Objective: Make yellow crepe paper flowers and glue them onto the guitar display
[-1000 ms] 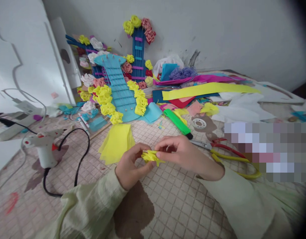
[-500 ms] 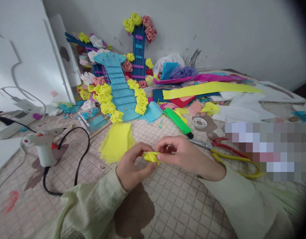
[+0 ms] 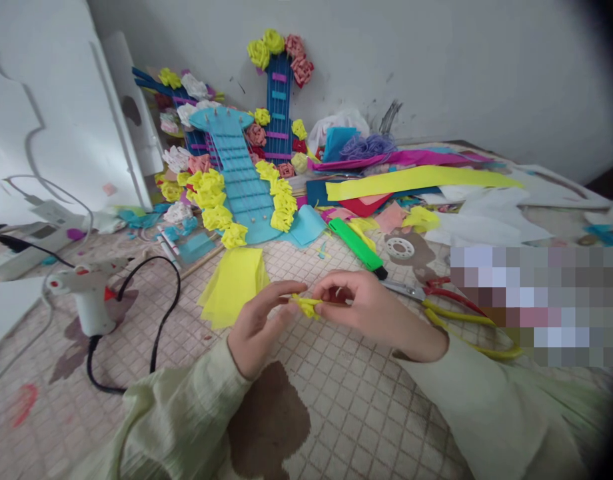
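Two hands pinch one small yellow paper flower [image 3: 306,306]: left hand [image 3: 256,327] steadies its near-left end, right hand [image 3: 366,308] grips the right, apparently rolling it tight.

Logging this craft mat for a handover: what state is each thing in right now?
yellow paper piece: crumpled, pinched between both hands.
left hand: fingertips closed on the piece.
right hand: fingertips closed on the piece.
glue gun: standing upright, cord attached.
scissors: lying flat, blades together.
green marker: lying flat.
yellow sheet: lying flat, untouched.
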### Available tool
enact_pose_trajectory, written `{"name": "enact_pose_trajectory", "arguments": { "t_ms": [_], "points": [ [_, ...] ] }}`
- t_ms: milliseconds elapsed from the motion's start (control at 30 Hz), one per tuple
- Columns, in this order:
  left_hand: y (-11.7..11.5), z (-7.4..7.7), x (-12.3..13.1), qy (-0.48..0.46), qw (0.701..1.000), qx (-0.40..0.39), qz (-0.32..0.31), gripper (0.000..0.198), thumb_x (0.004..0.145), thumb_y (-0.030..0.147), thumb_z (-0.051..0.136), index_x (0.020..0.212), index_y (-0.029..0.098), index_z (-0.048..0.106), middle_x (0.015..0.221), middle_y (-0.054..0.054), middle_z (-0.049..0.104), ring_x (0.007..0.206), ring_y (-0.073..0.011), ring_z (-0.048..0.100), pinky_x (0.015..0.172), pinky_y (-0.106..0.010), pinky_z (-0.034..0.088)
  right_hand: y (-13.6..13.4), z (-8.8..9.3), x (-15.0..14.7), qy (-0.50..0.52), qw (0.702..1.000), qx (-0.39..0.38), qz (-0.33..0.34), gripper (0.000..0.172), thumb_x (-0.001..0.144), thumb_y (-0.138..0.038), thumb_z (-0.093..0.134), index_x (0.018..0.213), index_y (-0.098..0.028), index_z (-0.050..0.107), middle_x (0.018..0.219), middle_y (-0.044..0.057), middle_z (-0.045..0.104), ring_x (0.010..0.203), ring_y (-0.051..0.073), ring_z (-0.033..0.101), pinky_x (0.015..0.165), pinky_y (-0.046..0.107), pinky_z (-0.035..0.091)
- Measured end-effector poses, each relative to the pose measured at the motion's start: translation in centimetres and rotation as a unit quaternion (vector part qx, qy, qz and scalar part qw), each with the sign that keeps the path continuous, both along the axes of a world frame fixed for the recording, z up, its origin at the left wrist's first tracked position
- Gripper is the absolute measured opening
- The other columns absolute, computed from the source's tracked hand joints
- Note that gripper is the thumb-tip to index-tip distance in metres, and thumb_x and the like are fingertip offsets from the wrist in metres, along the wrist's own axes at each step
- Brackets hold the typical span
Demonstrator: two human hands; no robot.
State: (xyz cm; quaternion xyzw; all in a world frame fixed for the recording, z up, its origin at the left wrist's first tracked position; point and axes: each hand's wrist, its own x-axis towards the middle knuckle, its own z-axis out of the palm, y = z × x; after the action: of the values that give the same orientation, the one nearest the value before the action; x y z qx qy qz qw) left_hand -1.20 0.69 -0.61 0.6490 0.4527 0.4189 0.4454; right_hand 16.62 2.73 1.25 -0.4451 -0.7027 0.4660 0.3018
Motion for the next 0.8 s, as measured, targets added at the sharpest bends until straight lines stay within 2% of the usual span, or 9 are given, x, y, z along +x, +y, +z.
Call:
{"name": "enact_pose_trajectory", "arguments": {
  "t_ms": [100, 167, 267, 367, 433, 533, 667, 800],
  "points": [
    [0.4, -0.4, -0.2, -0.080, 0.995, -0.024, 0.058, 0.029, 0.085, 0.032, 0.043, 0.100, 0.016, 0.062, 0.104, -0.009, 0.065, 0.102, -0.0209, 0.058, 0.090, -0.036, 0.044, 0.2, 0.1, 0.1, -0.001, 1.000, -0.003, -0.016, 0.006, 0.069, -0.017, 0.058, 0.074, -0.016, 0.062, 0.070, 0.000, 0.059, 0.062, 0.010, 0.050, 0.057, 0.023, 0.041],
    [0.8, -0.5, -0.4, -0.161, 0.983, -0.031, 0.087, 0.029, 0.084, 0.033, 0.045, 0.100, 0.016, 0.061, 0.098, -0.009, 0.069, 0.096, -0.0213, 0.062, 0.086, -0.037, 0.048, 0.3, 0.2, 0.2, 0.003, 1.000, -0.011, -0.029, 0.008, 0.069, -0.020, 0.060, 0.075, -0.016, 0.062, 0.070, 0.000, 0.059, 0.063, 0.010, 0.051, 0.057, 0.023, 0.042],
    [1.5, -0.1, -1.1, -0.249, 0.958, -0.003, 0.139, 0.024, 0.082, 0.031, 0.051, 0.095, 0.015, 0.062, 0.085, -0.006, 0.072, 0.085, -0.0199, 0.066, 0.078, -0.034, 0.053, 0.4, 0.3, 0.4, 0.007, 0.999, -0.019, -0.033, 0.009, 0.068, -0.021, 0.061, 0.076, -0.017, 0.063, 0.070, 0.000, 0.059, 0.062, 0.011, 0.051, 0.056, 0.022, 0.041],
    [1.9, 0.8, -2.1, -0.263, 0.940, 0.062, 0.207, 0.018, 0.078, 0.029, 0.057, 0.084, 0.015, 0.066, 0.069, -0.002, 0.072, 0.066, -0.0149, 0.068, 0.062, -0.025, 0.055, 0.4, 0.4, 0.4, 0.005, 0.999, -0.018, -0.033, 0.008, 0.068, -0.021, 0.061, 0.075, -0.017, 0.063, 0.070, 0.000, 0.060, 0.063, 0.011, 0.051, 0.056, 0.022, 0.042],
    [2.0, 1.3, -2.7, -0.249, 0.937, 0.086, 0.228, 0.016, 0.077, 0.029, 0.058, 0.075, 0.016, 0.067, 0.057, 0.000, 0.069, 0.051, -0.0109, 0.064, 0.052, -0.020, 0.053, 0.4, 0.4, 0.4, 0.003, 0.999, -0.016, -0.035, 0.010, 0.068, -0.021, 0.061, 0.076, -0.016, 0.063, 0.071, 0.000, 0.060, 0.063, 0.011, 0.051, 0.056, 0.022, 0.042],
    [1.9, 1.5, -2.9, -0.232, 0.946, 0.073, 0.213, 0.021, 0.081, 0.032, 0.053, 0.078, 0.016, 0.066, 0.059, 0.000, 0.070, 0.053, -0.0113, 0.064, 0.051, -0.021, 0.052, 0.2, 0.5, 0.3, 0.000, 0.999, -0.016, -0.032, 0.011, 0.069, -0.022, 0.060, 0.078, -0.016, 0.063, 0.072, 0.001, 0.060, 0.064, 0.011, 0.051, 0.056, 0.023, 0.042],
    [1.9, 1.0, -2.5, -0.229, 0.963, 0.026, 0.140, 0.025, 0.083, 0.031, 0.048, 0.105, 0.020, 0.053, 0.088, -0.004, 0.071, 0.083, -0.0179, 0.066, 0.073, -0.030, 0.053, 0.2, 0.4, 0.3, -0.003, 1.000, -0.005, -0.022, 0.010, 0.070, -0.022, 0.060, 0.078, -0.016, 0.063, 0.074, 0.001, 0.061, 0.065, 0.011, 0.051, 0.057, 0.024, 0.043],
    [1.7, 0.6, -2.0, -0.262, 0.962, -0.028, 0.067, 0.029, 0.081, 0.027, 0.051, 0.108, 0.023, 0.042, 0.103, -0.006, 0.066, 0.102, -0.0206, 0.059, 0.094, -0.040, 0.042, 0.2, 0.4, 0.2, -0.005, 1.000, -0.006, -0.020, 0.011, 0.070, -0.022, 0.060, 0.079, -0.016, 0.063, 0.075, 0.001, 0.061, 0.065, 0.011, 0.051, 0.059, 0.024, 0.043]
  ]
}}
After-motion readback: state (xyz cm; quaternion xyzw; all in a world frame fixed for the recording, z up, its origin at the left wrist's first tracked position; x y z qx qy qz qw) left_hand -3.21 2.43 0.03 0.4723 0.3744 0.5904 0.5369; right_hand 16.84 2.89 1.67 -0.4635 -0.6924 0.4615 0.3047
